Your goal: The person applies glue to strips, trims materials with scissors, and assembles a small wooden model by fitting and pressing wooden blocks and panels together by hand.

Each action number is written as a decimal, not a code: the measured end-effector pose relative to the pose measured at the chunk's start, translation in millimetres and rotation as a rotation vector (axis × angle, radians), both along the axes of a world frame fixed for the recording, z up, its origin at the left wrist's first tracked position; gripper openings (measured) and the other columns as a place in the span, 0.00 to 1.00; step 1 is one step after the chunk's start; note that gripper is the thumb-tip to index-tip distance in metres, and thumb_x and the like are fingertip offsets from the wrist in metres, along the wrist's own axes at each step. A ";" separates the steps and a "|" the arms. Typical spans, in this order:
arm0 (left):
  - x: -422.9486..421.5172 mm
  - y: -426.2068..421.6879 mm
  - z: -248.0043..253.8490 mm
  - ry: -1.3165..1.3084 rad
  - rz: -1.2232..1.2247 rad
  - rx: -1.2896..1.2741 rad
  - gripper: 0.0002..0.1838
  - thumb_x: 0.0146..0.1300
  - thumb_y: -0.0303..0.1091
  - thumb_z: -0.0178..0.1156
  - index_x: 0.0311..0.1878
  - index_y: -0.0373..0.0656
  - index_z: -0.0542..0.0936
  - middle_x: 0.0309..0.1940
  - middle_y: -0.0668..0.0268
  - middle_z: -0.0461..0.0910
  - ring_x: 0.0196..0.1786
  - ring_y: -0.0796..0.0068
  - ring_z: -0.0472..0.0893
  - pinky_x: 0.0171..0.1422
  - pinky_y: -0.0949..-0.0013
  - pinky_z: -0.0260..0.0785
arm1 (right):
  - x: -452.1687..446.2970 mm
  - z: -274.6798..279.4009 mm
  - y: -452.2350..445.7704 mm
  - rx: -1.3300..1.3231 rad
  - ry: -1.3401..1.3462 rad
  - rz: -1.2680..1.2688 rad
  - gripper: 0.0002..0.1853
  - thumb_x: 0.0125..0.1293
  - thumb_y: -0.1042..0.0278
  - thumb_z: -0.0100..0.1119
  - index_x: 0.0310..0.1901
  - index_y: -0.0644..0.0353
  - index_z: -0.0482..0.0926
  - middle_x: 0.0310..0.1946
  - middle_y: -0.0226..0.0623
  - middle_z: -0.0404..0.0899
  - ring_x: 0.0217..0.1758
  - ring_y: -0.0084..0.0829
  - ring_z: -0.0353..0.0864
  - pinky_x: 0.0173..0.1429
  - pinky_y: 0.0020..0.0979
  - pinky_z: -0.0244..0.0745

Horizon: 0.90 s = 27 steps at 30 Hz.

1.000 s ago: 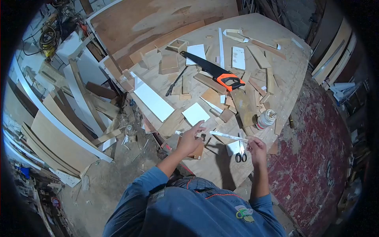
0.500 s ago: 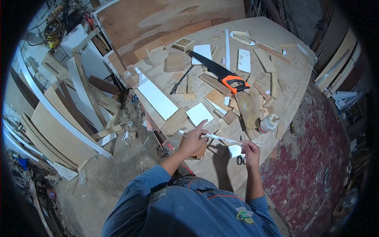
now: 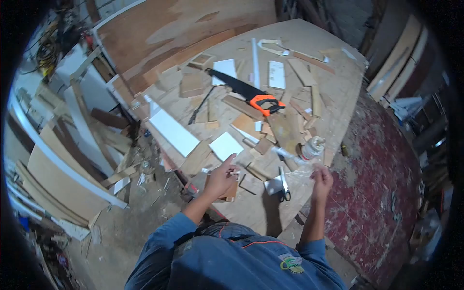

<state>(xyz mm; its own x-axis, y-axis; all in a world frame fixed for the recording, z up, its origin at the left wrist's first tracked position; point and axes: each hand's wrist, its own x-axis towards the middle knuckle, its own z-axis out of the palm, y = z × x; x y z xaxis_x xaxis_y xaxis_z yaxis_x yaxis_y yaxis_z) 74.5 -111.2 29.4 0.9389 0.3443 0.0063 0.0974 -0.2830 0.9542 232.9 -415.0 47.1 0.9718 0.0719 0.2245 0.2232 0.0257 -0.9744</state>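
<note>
While a long white rectangular board (image 3: 174, 131) lies at the left of a plywood table (image 3: 246, 209), the person's left hand (image 3: 221, 181) is over a brown wooden block (image 3: 232, 194), index finger extended, others loosely curled; whether it holds anything cannot be told. Just beyond that finger lies a square white panel (image 3: 226, 146), with a black-bladed, orange-handled handsaw (image 3: 245, 91) farther back. Rightward, past black-handled metal scissors (image 3: 283, 182), a slim, white-smeared stick (image 3: 286, 154), blurred, slants just beside a round white jar (image 3: 311, 150), its near end pinched in the person's right hand (image 3: 322, 181).
</note>
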 end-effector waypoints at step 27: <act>-5.3 -3.6 17.8 0.000 -0.043 -0.078 0.37 0.54 0.18 0.56 0.69 0.47 0.60 0.48 0.58 0.77 0.46 0.74 0.80 0.51 0.72 0.73 | 154.3 34.9 5.4 -1.110 -0.381 -0.150 0.06 0.41 0.79 0.59 0.25 0.62 0.83 0.26 0.51 0.79 0.33 0.49 0.80 0.43 0.41 0.76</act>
